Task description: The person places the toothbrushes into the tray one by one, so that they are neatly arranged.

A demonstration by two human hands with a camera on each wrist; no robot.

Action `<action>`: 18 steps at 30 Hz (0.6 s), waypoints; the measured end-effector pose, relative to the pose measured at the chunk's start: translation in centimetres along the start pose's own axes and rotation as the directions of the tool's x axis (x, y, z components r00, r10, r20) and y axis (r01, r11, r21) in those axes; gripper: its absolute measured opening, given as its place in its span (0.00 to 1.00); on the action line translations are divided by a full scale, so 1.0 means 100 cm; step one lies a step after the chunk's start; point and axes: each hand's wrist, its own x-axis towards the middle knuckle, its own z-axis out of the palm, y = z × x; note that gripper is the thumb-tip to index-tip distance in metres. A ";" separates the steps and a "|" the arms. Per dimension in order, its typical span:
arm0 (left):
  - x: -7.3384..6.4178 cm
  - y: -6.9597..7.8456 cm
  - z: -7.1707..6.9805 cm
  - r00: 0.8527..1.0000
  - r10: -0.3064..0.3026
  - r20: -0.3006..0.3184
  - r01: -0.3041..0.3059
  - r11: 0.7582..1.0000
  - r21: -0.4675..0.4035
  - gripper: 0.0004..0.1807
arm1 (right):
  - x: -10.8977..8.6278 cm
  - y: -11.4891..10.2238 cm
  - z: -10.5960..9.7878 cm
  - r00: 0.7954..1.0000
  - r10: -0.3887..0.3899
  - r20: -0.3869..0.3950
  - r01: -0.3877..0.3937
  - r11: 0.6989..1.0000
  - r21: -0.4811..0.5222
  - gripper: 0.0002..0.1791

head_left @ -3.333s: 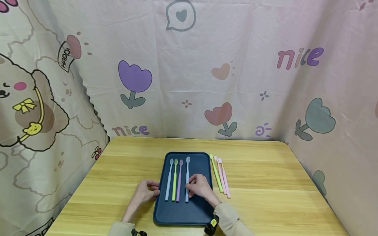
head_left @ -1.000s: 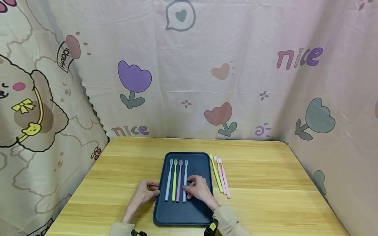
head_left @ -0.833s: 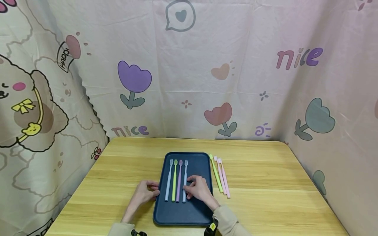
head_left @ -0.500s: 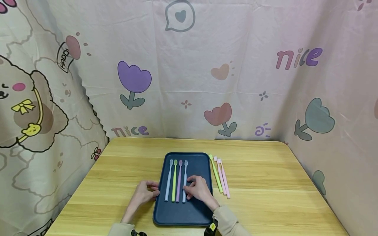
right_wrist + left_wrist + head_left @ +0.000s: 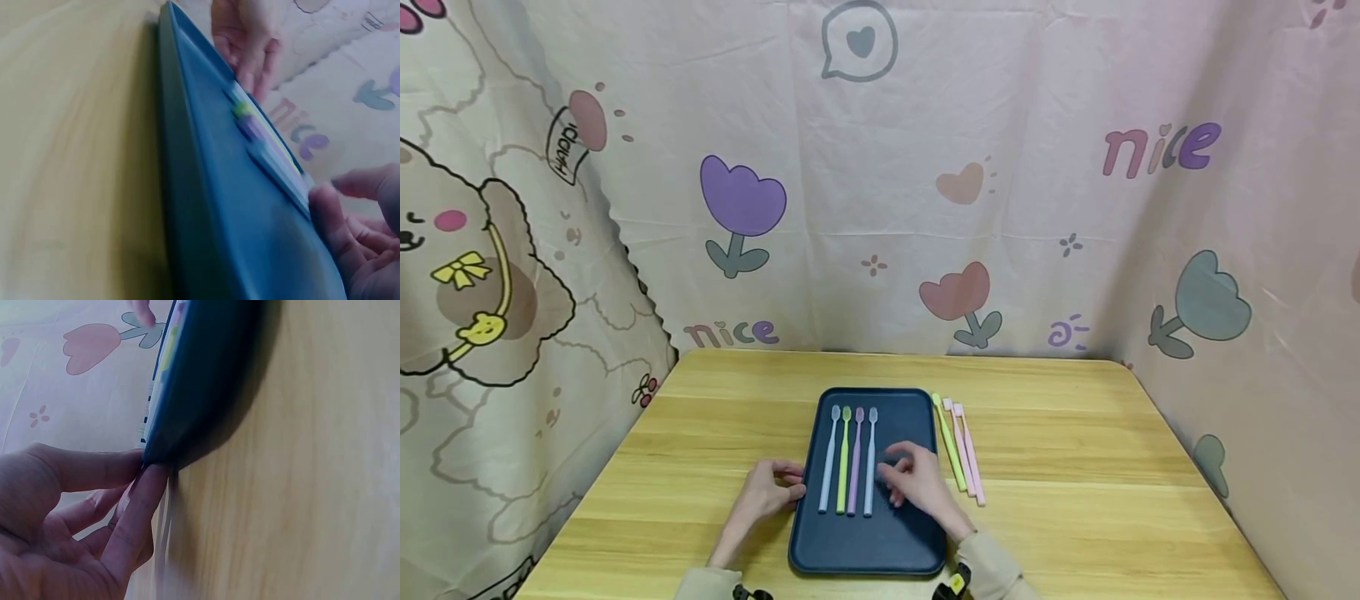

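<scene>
In the head view a dark blue tray (image 5: pixel 865 546) lies on the table. Side by side in it are a light blue toothbrush (image 5: pixel 827 471), a yellow-green toothbrush (image 5: pixel 842 467), a purple toothbrush (image 5: pixel 854 467) and a second light blue toothbrush (image 5: pixel 870 471), heads pointing away. My left hand (image 5: pixel 767 490) pinches the tray's left rim between thumb and finger, seen closely in the left wrist view. My right hand (image 5: pixel 919 485) hovers over the tray's right part, just right of the second light blue toothbrush, with nothing between its parted thumb and index finger.
Right of the tray, on the wooden table (image 5: pixel 1060 467), lie another yellow-green toothbrush (image 5: pixel 952 450) and two pink toothbrushes (image 5: pixel 961 450), slightly fanned. A patterned curtain (image 5: pixel 865 167) hangs behind the table's far edge.
My right hand slid the second light blue toothbrush slightly left towards the purple one, then let go and drew back to the right. My left hand stayed at the rim.
</scene>
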 end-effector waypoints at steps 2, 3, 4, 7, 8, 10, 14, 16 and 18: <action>0.000 0.000 0.000 1.000 0.002 0.003 -0.002 1.000 -0.002 0.12 | -0.004 0.003 -0.015 0.998 -0.003 -0.062 0.003 1.000 0.004 0.20; 0.000 0.000 0.000 1.000 -0.001 0.002 0.001 1.000 -0.005 0.12 | -0.006 0.005 -0.024 0.995 -0.003 -0.104 0.002 1.000 -0.003 0.19; 0.000 0.000 0.000 1.000 -0.001 0.002 0.001 1.000 -0.009 0.13 | -0.008 0.007 -0.034 0.989 0.000 -0.149 -0.002 1.000 -0.012 0.18; 0.001 0.000 0.000 1.000 0.002 -0.007 -0.002 1.000 -0.017 0.13 | -0.012 0.016 -0.064 0.957 -0.002 -0.291 -0.014 0.999 -0.053 0.15; 0.001 0.000 0.000 1.000 0.002 -0.010 -0.002 1.000 -0.020 0.13 | -0.014 0.019 -0.074 0.944 -0.008 -0.330 -0.018 0.997 -0.075 0.14; 0.002 -0.001 0.000 1.000 0.001 -0.015 -0.002 1.000 -0.023 0.13 | -0.016 0.027 -0.091 0.920 -0.011 -0.392 -0.042 0.991 -0.125 0.13; 0.002 -0.001 0.000 1.000 -0.001 -0.018 0.001 1.000 -0.016 0.13 | -0.018 0.040 -0.111 0.909 0.008 -0.418 -0.090 0.980 -0.177 0.14; 0.002 -0.001 0.000 1.000 -0.002 -0.018 0.002 1.000 -0.012 0.13 | -0.019 0.045 -0.116 0.912 0.016 -0.410 -0.102 0.977 -0.188 0.15; 0.002 -0.001 0.000 1.000 -0.001 -0.016 0.000 1.000 -0.010 0.13 | -0.019 0.048 -0.118 0.915 0.016 -0.402 -0.104 0.975 -0.197 0.15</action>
